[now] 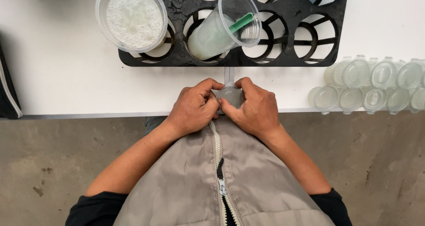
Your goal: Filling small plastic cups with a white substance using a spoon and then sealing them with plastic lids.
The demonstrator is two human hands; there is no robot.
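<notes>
Landmark: black plastic cup tray (177, 58), flat, glossy and wet-looking, with round spoked openings, lying on a smooth white table (57, 67). Just below the tray's near edge, at the table's front edge, both hands meet on a small round clear plastic cup (230, 96) with a flat translucent lid; a narrow clear tab runs from the cup up toward the tray. Left hand (193, 109): fingers curled in tight, thumb and fingertips pressed to the cup's left rim. Right hand (256, 107): likewise curled, thumb and forefinger pinching the cup's right rim; knuckles raised. Cup contents not discernible. In the tray's left opening stands a wide clear tub (132, 17), round, filled with pale frothy, bubbled liquid. In the next opening to its right a tall clear tumbler (223, 24) leans tilted, holding milky pale-green liquid and a green flat stick (241, 22). Openings further right show only white table through the spokes. Right of the tray and slightly below it, a cluster of small lidded cups (372, 84), clear plastic, round, two rows, touching one another, pale greenish contents. Below the hands: grey matte jacket (190, 181) with a white-toothed zip, black sleeves. Floor under the table edge is rough mottled concrete (57, 164).
</notes>
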